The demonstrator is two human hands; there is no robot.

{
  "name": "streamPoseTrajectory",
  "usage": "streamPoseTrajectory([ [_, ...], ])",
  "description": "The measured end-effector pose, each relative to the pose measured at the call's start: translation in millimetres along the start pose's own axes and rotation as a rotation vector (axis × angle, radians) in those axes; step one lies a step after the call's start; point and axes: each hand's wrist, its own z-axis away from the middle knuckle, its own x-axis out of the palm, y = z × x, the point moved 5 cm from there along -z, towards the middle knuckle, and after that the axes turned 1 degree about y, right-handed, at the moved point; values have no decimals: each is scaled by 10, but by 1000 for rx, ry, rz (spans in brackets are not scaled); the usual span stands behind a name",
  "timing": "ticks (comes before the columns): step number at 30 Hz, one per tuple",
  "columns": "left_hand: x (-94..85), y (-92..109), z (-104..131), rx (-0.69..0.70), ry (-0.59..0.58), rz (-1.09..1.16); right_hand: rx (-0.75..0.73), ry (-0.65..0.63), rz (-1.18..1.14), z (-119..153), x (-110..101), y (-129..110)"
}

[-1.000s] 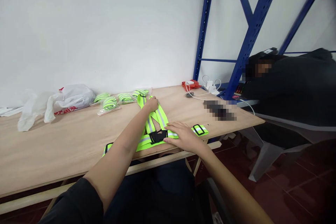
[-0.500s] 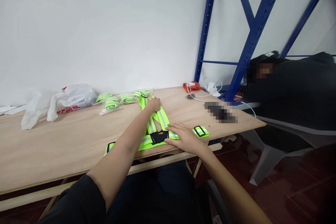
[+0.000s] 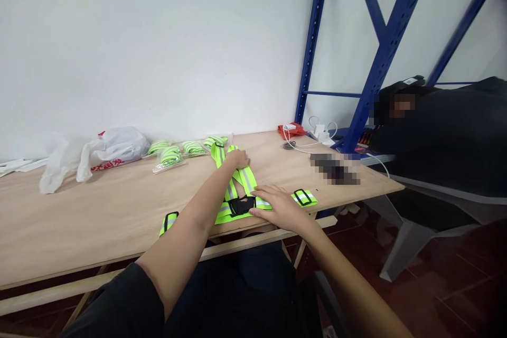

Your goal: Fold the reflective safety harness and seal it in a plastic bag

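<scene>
Green straps (image 3: 249,180) lie under our open right hand (image 3: 282,208), maybe to keep flat; our left hand (image 3: 237,159) curls, its grip hidden.

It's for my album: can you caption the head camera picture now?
Left hand and right hand on a yellow-green reflective harness with a black buckle, on a wooden table.

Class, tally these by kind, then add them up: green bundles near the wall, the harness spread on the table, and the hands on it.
Green bundles: 4
Harness: 1
Hands: 2 (left hand, right hand)
Total: 7
</scene>
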Motion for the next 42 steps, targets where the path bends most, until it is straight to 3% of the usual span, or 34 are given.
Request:
streamPoseTrajectory([
  [21, 99, -55, -96, -31, -63, 58, -13, -23, 19, 1, 19, 7],
  [27, -48, -109, -122, -3, -80, 105, 0, -60, 18, -24, 32, 56],
  [32, -330, -136, -32, 71, -97, 143, -24, -89, -3, -105, 1, 66],
  [35, -588, -247, 219, 150, -110, 158, -9, -14, -36, -98, -118, 117],
  [37, -785, -344, 569, 257, -107, 157, 20, 87, -40, -22, -277, 202],
  [40, -1034, -544, 1368, 317, -122, 214, 121, 181, -27, 201, -566, 415],
  [42, -1110, -666, 1995, 316, -164, 302, 219, 163, -53, 380, -729, 583],
])
